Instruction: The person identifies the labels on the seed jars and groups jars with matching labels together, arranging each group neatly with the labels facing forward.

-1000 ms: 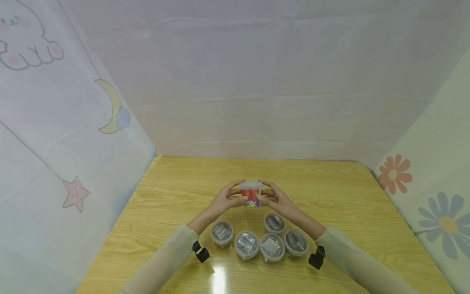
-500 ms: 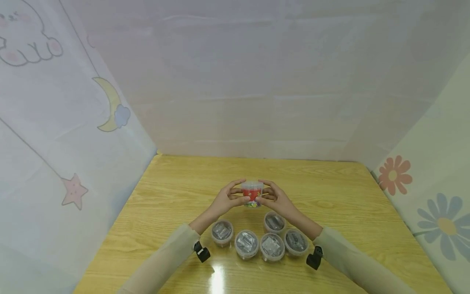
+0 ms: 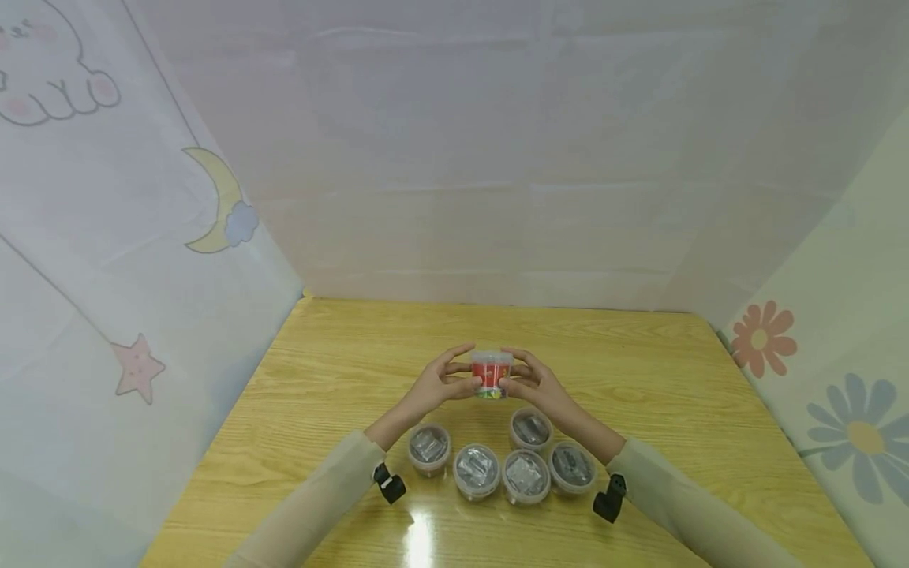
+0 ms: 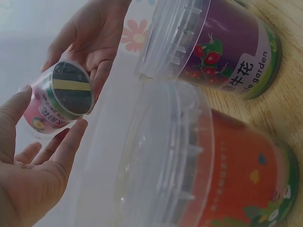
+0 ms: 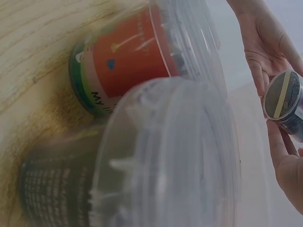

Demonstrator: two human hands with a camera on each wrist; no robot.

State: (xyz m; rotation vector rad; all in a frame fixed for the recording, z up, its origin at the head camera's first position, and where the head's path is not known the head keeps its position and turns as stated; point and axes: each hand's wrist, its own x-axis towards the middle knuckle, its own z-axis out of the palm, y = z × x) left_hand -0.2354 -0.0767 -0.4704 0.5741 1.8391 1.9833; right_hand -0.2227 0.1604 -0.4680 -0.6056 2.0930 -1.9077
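A small clear plastic tub (image 3: 491,372) with a red printed label and a clear lid is held up beyond a group of similar tubs. My left hand (image 3: 442,385) grips its left side, thumb at the front and fingers behind. On the opposite side, my right hand (image 3: 541,386) grips it the same way. In the left wrist view, the dark base of this tub (image 4: 72,90), crossed by a pale yellow strip, faces the camera. The right wrist view also catches that base and strip on the tub (image 5: 282,97), near the right edge.
Several lidded tubs stand on the wooden table (image 3: 341,347) below the hands, including a left one (image 3: 429,448) and a back one (image 3: 531,430). Close up, one has an orange label (image 4: 246,165), another a purple label (image 4: 232,45). A printed cloth wall (image 3: 469,197) borders the table.
The held tub has turned between the hands, so more of its red label faces the head camera. It has shifted slightly right. The standing tubs have stayed put.
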